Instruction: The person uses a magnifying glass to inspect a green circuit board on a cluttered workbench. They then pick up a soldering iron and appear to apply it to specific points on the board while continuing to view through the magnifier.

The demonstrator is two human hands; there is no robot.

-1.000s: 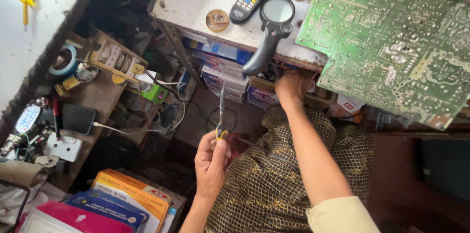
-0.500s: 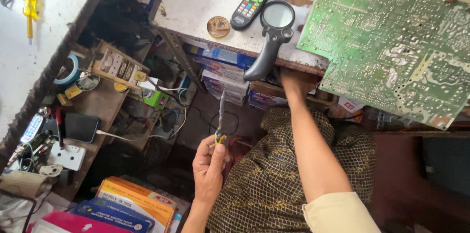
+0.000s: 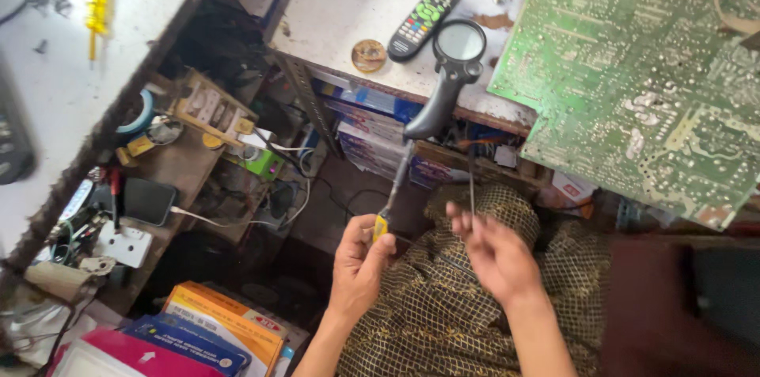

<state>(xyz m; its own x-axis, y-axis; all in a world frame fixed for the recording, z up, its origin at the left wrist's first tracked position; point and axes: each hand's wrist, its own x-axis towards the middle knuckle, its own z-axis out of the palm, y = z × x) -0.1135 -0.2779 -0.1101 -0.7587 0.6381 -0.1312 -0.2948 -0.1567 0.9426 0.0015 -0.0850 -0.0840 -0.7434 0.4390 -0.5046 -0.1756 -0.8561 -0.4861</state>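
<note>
Left hand (image 3: 360, 262) was closed around thin metal tool with small yellow collar (image 3: 393, 191), held over lap. Long axis ran up and slightly right from grip, tip toward front edge of white workbench (image 3: 340, 20), below black-handled magnifier (image 3: 447, 76).

Right hand (image 3: 495, 250) pinched thin dark rod (image 3: 472, 183) (nearly upright) at fingertips. Rod stood just right of tool, apart, both shafts roughly parallel.

Large green circuit board (image 3: 633, 76) overhung bench's right edge.
</note>
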